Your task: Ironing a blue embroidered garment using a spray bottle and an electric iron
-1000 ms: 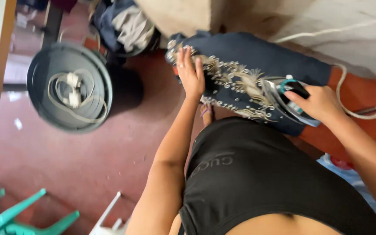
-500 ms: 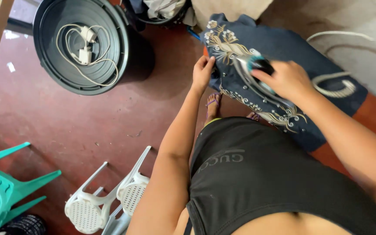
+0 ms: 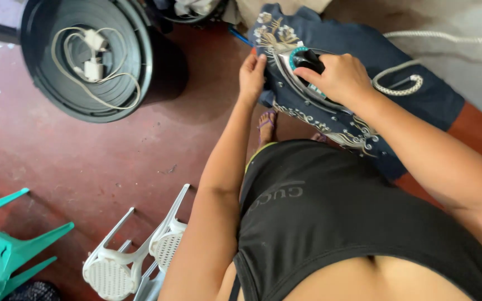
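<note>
Both hands are working the dark blue embroidered garment (image 3: pixel 364 61) lying on the tabletop; the right hand (image 3: pixel 338 78) is gripping the iron (image 3: pixel 302 58); the left hand (image 3: pixel 251 75) is pinning the cloth's edge. Pressing is underway; gliding onward is calling for taut fabric.

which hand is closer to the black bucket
Left. The left hand presses the garment's near edge, on the bucket's side. The right hand holds the iron, farther off.

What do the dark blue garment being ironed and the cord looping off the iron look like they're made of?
The garment looks like soft woven cloth, matte, with raised pale embroidery that glints slightly, perhaps metallic thread. The cord seems fabric-braided, judging by its twisted, rope-like white surface. The right hand holds the iron; the left hand pins the cloth.
</note>
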